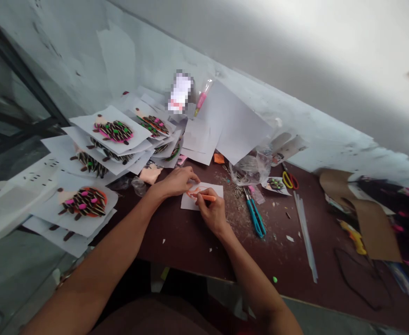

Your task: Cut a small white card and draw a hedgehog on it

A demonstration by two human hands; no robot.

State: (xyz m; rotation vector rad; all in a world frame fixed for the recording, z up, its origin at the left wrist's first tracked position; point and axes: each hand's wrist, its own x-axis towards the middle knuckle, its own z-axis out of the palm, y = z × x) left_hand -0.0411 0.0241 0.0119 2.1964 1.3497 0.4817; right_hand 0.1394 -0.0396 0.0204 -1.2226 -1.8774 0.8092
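A small white sheet of paper (187,203) lies on the dark red table. On it shows an orange outline, partly covered by my fingers. My right hand (211,211) grips an orange marker (208,197), its tip end down at the drawing. My left hand (180,181) rests at the sheet's upper left edge, fingers stretched out, holding nothing. Just left of that hand is a peach-coloured lump in plastic wrap (150,173). A teal-handled cutting tool (256,216) lies to the right of my right hand.
Stacked hedgehog pictures (113,132) fill the left. A pixelated phone (180,93) leans at the wall beside large white sheets (237,123). Rightward lie a clear plastic bag (251,167), scissors (290,180), glue sticks (305,237), a yellow glue gun (353,236) and brown cardboard (375,223).
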